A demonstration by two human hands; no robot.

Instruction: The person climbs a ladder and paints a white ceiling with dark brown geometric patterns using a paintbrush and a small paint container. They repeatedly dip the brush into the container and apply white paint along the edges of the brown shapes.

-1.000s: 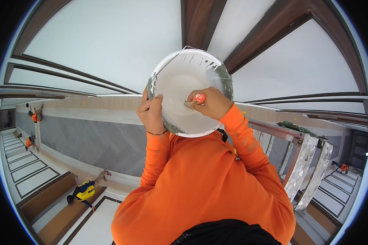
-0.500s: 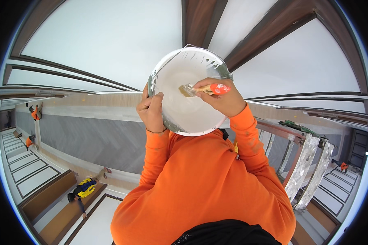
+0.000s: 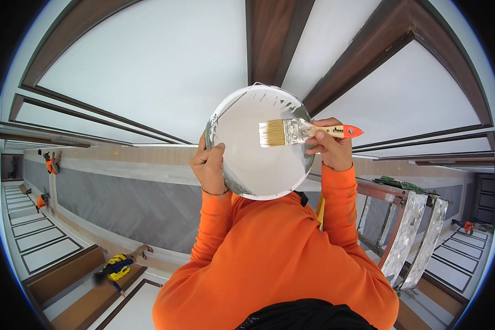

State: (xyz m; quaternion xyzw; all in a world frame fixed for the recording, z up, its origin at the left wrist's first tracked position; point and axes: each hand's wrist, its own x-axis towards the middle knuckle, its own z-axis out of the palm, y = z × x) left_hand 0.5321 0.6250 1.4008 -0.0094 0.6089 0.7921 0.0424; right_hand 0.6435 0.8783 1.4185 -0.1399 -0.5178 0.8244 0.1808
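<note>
I see a round paint bucket (image 3: 258, 159), viewed mouth-on, filled with white paint, rim streaked with drips. Paintbrush (image 3: 300, 132): pale bristles, metal ferrule, wooden handle tipped orange-red, lying level across the opening, apparently just above the paint.

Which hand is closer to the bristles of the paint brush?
The right hand: it holds the brush by its handle, just beside the bristles. The left hand grips the opposite rim of the paint bucket.

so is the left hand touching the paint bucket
Touching. The head view shows the left hand gripping the rim of the paint bucket, thumb hooked over its edge.
</note>
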